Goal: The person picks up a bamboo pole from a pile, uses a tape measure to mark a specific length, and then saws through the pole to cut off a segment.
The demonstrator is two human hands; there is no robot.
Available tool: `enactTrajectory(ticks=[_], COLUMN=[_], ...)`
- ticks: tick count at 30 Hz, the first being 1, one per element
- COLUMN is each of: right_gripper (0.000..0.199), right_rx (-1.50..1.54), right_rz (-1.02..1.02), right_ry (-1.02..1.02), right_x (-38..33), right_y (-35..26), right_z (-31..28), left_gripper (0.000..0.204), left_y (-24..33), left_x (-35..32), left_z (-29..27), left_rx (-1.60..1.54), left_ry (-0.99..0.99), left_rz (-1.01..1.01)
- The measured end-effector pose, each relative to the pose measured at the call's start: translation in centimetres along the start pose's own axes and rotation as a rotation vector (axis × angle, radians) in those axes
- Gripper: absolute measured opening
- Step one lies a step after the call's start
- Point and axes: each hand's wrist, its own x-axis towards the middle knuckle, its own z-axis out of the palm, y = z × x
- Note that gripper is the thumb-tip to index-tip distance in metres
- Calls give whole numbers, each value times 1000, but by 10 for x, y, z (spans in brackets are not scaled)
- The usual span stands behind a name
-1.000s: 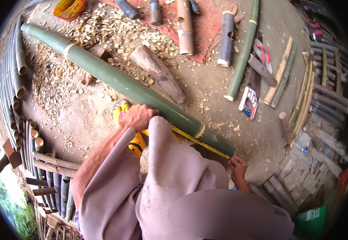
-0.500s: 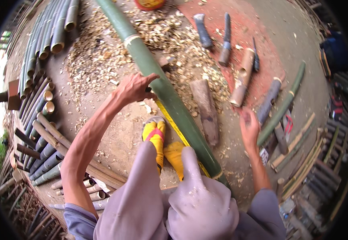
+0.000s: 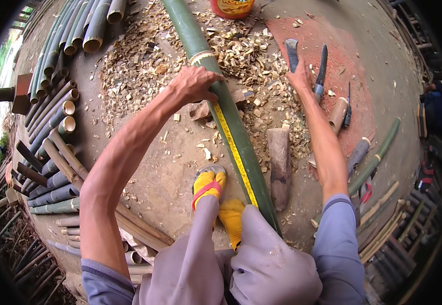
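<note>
Measuring a green bamboo pole on a chip-strewn workshop floor

The left hand [image 3: 194, 84] presses down, fingers curled, on a yellow tape measure [image 3: 233, 150] that runs along the long green bamboo pole [image 3: 221, 101], which lies on the ground from the top of the view down to the person's knees; the right hand [image 3: 300, 77] reaches to the blade tools [image 3: 307, 63] on a reddish patch of floor [image 3: 353, 46], and whether it grips one cannot be told. The bare concrete floor [image 3: 149, 173] is littered with wood chips [image 3: 134, 66]; cut bamboo poles [image 3: 53, 122] are stacked at left, a wooden block [image 3: 280, 162] lies just beside the pole, and yellow socks with sandals [image 3: 216, 195] stand near it
</note>
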Motion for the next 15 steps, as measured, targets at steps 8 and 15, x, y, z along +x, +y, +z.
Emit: enactTrajectory(ticks=[8, 15], right_gripper=[49, 24], right_rx=[1089, 727], right_rz=[-155, -125], right_ry=[-22, -398], right_x=[-125, -216], right_y=[-58, -79], right_z=[-56, -28], left_gripper=[54, 49], left_y=[-5, -14], left_x=[2, 5], left_z=[-3, -4], left_rx=[-20, -51], left_ry=[-3, 83], left_rz=[-3, 42])
